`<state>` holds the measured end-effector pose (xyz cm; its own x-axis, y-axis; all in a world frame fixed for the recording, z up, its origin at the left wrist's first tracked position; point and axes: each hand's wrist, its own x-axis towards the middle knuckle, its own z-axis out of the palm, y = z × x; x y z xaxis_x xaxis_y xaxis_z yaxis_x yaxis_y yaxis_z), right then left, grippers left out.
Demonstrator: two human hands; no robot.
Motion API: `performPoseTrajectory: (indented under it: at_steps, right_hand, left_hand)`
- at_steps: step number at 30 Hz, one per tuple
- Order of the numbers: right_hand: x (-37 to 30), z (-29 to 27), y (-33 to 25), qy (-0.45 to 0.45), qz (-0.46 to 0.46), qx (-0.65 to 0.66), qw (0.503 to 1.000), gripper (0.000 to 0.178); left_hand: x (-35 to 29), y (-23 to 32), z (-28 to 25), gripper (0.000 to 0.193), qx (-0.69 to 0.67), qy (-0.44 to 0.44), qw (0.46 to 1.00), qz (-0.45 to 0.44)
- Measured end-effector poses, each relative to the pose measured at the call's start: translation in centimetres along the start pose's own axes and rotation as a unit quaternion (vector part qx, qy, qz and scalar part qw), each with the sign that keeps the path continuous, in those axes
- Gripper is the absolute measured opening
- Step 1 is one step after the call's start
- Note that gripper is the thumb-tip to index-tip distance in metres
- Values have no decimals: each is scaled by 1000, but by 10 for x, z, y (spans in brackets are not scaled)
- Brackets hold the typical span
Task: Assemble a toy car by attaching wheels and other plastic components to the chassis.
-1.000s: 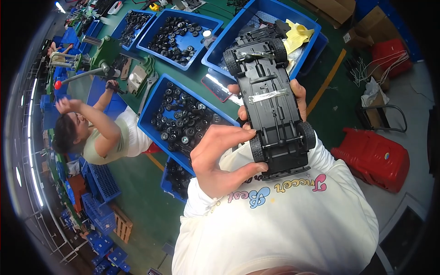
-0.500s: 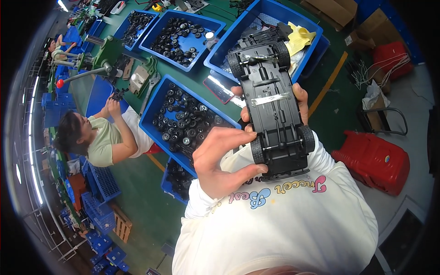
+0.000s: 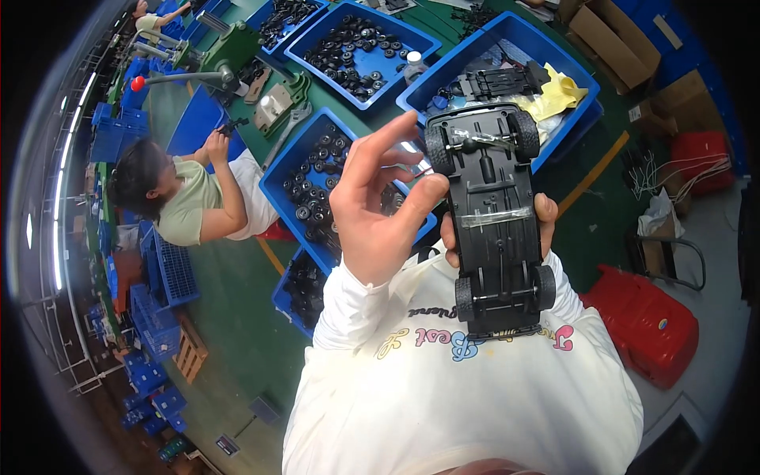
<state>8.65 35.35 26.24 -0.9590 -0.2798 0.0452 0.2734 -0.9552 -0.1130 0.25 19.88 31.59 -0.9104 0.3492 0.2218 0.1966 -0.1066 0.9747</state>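
Observation:
An upside-down toy car chassis, black with treaded wheels at its corners, is held in front of my chest. Clear tape crosses its underside in two places. My right hand grips it from beneath around the middle, thumb on the right edge and fingertips showing at the left edge; the palm is hidden. Beside the far left wheel is my left hand, its thumb and fingers spread with nothing between them. The thumb tip is close to that wheel; whether it touches I cannot tell.
Beyond the chassis, a blue bin holds black car parts and a yellow cloth. Small wheels fill other blue bins. A bottle stands between bins. A co-worker sits left near a green hand press. A red stool is at right.
My left hand has moved from the near left wheel up to the far left wheel, and its fingers have spread. The chassis has shifted slightly right and down in view, still in my right hand.

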Motion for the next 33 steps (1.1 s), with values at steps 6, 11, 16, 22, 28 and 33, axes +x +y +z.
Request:
performPoseTrajectory:
  at_steps: [6, 11, 16, 22, 28, 33]
  right_hand:
    - [-2, -3, 0, -14, 3, -44, 999, 94]
    - [-3, -4, -1, -27, 12, -17, 999, 95]
    - [-4, -4, -2, -29, 25, -18, 999, 93]
    - [-4, -2, -3, -26, 32, -29, 999, 94]
    - [-2, -5, -2, -47, 33, -25, 998, 94]
    - [-1, -5, -1, -46, 28, -21, 998, 94]
  left_hand:
    - [1, 0, 3, 47, -15, -4, 1000, -1]
    - [1, 0, 5, 45, -23, -7, 1000, 19]
    - [-1, 2, 4, 45, -12, -3, 999, 30]
    - [-2, 2, 3, 44, -1, 0, 999, 37]
    - [-2, 3, 3, 44, 2, 6, 999, 52]
    - [-2, 3, 4, 44, 3, 8, 998, 54]
